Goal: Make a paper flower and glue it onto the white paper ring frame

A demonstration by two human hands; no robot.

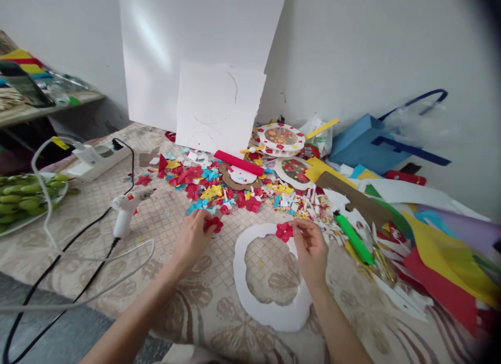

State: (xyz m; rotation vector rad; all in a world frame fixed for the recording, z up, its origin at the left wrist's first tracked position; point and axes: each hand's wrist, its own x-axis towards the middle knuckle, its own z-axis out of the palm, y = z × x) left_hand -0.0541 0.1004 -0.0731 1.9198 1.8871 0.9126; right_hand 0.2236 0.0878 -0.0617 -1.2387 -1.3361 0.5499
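Between the fingers of my left hand (193,234) is a small red paper flower (215,224), just above the tablecloth. My right hand (312,246) pinches another red paper flower (284,231) at the upper right rim of a white ring (245,293) with a wavy outline. The ring lies flat, and patterned tablecloth shows through its opening. Whether the right flower touches the ring, I cannot tell. Beyond my left hand spreads a pile of red, blue and yellow paper flowers (191,175). A white glue gun (124,218) stands to the left of that hand.
A power strip (99,160) and loose cables (78,296) occupy the left side, near a plate of green fruit (27,197). Decorated round fans (279,139) lie at the back. On the right are a green cutter (354,238), scissors (381,259) and coloured sheets (450,259).
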